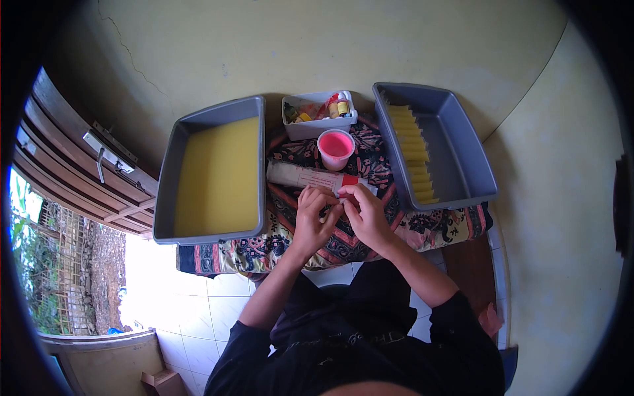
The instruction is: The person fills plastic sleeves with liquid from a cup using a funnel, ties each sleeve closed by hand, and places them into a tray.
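My left hand (313,216) and my right hand (365,212) meet over the front of the cloth-covered table. Both are closed, fingertips pinched close together. Whatever lies between them is too small or hidden to name. Just beyond my fingers is a long whitish plastic packet (300,175) with red print, its right end partly behind my right hand. Behind the packet stands a white cup (331,162) with a bright pink inside.
A grey tray (261,165) at left holds a flat yellow layer. Another grey tray (456,155) at right holds a row of yellow rolled pieces (411,148) along its left side. A white box (304,131) with small bottles stands at the back. Patterned cloth (284,247) covers the table.
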Tool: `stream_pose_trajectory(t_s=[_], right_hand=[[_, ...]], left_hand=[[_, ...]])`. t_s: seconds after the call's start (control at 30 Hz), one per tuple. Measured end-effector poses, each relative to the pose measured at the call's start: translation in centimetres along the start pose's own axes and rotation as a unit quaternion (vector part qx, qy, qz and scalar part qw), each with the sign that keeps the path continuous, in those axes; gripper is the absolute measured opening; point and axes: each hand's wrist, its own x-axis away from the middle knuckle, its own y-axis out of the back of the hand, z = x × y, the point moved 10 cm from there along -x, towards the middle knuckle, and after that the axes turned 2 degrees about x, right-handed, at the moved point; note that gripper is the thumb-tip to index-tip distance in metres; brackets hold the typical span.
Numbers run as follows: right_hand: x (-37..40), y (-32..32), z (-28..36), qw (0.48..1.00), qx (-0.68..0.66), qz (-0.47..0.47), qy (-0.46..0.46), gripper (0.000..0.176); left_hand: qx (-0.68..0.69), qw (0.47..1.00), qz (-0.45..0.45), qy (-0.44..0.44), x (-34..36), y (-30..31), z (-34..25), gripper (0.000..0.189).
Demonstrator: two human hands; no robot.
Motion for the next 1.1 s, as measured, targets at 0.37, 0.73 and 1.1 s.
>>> stream_pose_trajectory(t_s=[0.37,0.73,1.1], right_hand=[[0.7,-2.1,-3.3,0.943,-0.253,0.11,-0.186,0.015],[1.1,-2.3,-2.9,0.964,-0.174,0.109,-0.167,0.013],[2.2,-4.0,-4.4,0.912,-0.303,0.135,-0.24,0.014]], left_hand=[[0.059,0.994,-0.064,0.062,0.7,0.9,1.5,0.012],[0.015,0.996,-0.083,-0.015,2.0,1.1,0.9,0.019],[-0.081,0.984,-0.095,-0.13,2.3,1.8,-0.7,0.018]])
